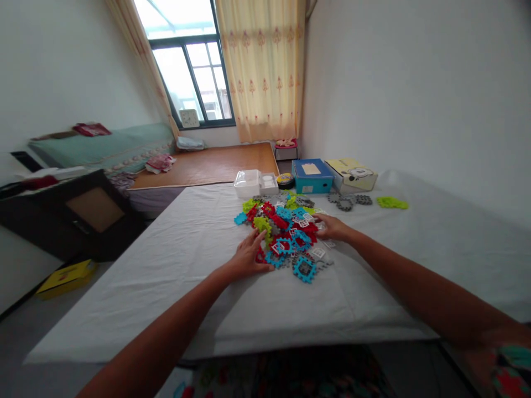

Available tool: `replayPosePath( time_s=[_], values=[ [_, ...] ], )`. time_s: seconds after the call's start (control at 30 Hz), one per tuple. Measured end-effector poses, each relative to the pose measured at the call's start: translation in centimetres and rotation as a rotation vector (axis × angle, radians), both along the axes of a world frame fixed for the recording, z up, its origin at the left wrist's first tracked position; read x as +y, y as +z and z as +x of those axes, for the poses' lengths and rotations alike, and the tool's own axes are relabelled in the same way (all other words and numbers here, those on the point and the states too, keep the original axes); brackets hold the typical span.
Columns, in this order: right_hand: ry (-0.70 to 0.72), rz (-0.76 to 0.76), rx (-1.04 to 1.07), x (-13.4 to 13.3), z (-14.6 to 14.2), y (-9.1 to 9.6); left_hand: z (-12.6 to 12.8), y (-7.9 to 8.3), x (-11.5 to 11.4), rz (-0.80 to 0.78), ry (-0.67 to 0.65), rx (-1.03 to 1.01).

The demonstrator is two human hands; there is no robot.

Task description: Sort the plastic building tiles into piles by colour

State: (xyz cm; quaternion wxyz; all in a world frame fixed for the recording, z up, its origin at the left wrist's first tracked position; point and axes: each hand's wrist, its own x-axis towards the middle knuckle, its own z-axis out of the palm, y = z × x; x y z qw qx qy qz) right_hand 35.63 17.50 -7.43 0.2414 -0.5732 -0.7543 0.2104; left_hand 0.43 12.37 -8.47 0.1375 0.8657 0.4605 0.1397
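Note:
A heaped pile of toothed plastic building pieces in red, blue, lime green and grey, with small white window-like frames among them, lies on a white-covered table. At its left edge is my left hand point(249, 255), fingers spread, its fingertips by a lime green piece point(263, 225) and the thumb low near a blue piece point(274, 258). My right hand point(332, 228) rests against the right edge, fingers apart, beside red pieces point(309, 231) and a white frame point(307, 218). A blue piece with a dark centre point(305, 269) lies at the pile's near side.
Behind the pile stand a clear plastic box point(248, 184), a round black-and-yellow tin point(285, 181), a blue box point(312, 177) and a cream box point(352, 176). Grey pieces point(345, 204) and a lime green group point(392, 203) lie to the right on the white tablecloth point(174, 265).

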Motion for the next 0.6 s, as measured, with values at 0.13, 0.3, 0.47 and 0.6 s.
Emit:
replayPosePath(
  time_s=[0.13, 0.3, 0.47, 0.6],
  values=[
    [-0.075, -0.149, 0.28, 2.4, -2.9, 0.5, 3.3, 0.0, -0.4, 0.029, -0.042, -0.142],
    [0.042, -0.215, 0.547, 4.4, -7.3, 3.8, 6.4, 0.1, -0.3, 0.03, -0.078, -0.235],
    [0.248, -0.244, 0.611, 4.9, -8.3, 7.8, 8.9, 1.7, 0.4, 0.109, -0.088, -0.315],
    [0.259, -0.111, 0.478, 4.2, -5.0, 7.7, 8.1, 3.6, 1.5, 0.161, -0.04, -0.355]
  ],
)
